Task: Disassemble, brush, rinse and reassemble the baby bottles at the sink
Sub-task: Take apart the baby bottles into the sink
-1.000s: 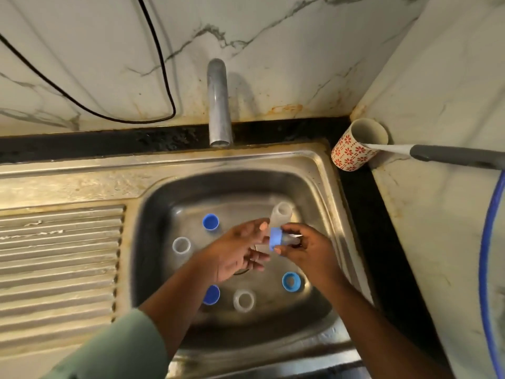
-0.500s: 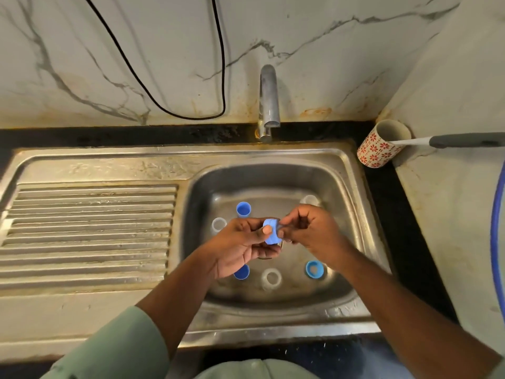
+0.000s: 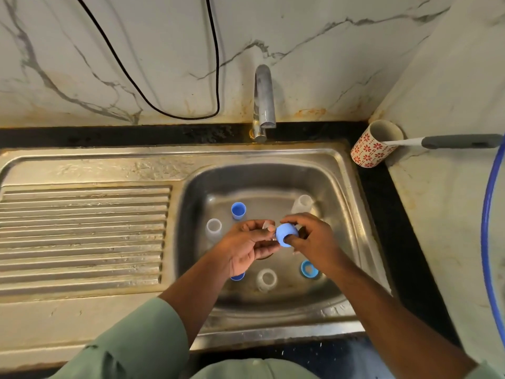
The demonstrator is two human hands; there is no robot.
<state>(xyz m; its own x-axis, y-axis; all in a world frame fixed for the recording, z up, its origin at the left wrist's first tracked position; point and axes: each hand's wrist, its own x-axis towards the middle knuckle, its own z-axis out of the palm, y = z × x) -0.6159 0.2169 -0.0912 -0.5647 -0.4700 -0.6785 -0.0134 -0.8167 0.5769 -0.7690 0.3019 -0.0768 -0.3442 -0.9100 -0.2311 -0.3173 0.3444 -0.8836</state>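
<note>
Over the middle of the steel sink basin (image 3: 338,192) my right hand (image 3: 314,242) pinches a blue bottle cap (image 3: 285,235) between thumb and fingers. My left hand (image 3: 246,244) holds a small clear piece (image 3: 269,227) right beside the cap, fingers curled round it. On the basin floor stand a blue cap (image 3: 238,210), clear bottles (image 3: 213,227) (image 3: 302,203) (image 3: 266,279), and a blue ring (image 3: 309,268). Another blue cap (image 3: 237,277) peeks out under my left wrist.
The tap (image 3: 263,99) stands behind the basin, no water running. A ribbed drainboard (image 3: 82,233) lies to the left. A red-flowered cup (image 3: 373,143) with a grey-handled brush (image 3: 459,141) sits at the back right corner. A blue hose (image 3: 489,228) hangs on the right.
The view has shifted a little closer. My right hand turned the blue cap and now pinches it; the left hand keeps the clear piece. The parts in the basin have not moved.
</note>
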